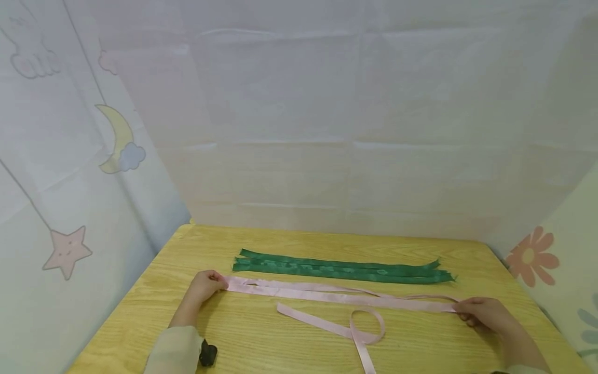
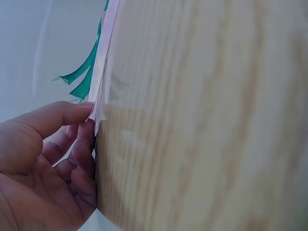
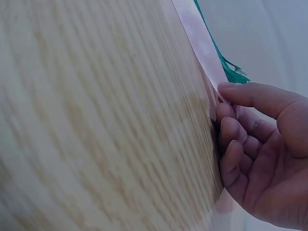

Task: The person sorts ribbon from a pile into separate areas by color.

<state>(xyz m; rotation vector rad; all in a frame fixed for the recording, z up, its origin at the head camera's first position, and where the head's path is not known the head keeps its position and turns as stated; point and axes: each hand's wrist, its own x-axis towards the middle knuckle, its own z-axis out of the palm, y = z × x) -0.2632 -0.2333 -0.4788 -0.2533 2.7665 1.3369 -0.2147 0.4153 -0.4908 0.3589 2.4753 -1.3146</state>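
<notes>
A pink satin ribbon [image 1: 327, 296] stretches in more than one layer across the table between both hands. Its left end is pinched between thumb and index finger of my left hand [image 1: 205, 286], as the left wrist view also shows. My right hand [image 1: 486, 314] pinches the other end; in the right wrist view the thumb lies on the ribbon [image 3: 202, 41]. Behind the stretched part lie several green ribbon strips [image 1: 336, 269] with frayed ends. Nearer me, a loose pink tail [image 1: 317, 321] curls into a loop and runs off the bottom edge of the head view.
The wood-grain table [image 1: 261, 348] ends at a pale wall covering [image 1: 327, 182] behind and at printed sheets on both sides. A small black object [image 1: 208, 354] sits at the left sleeve [image 1: 175, 349].
</notes>
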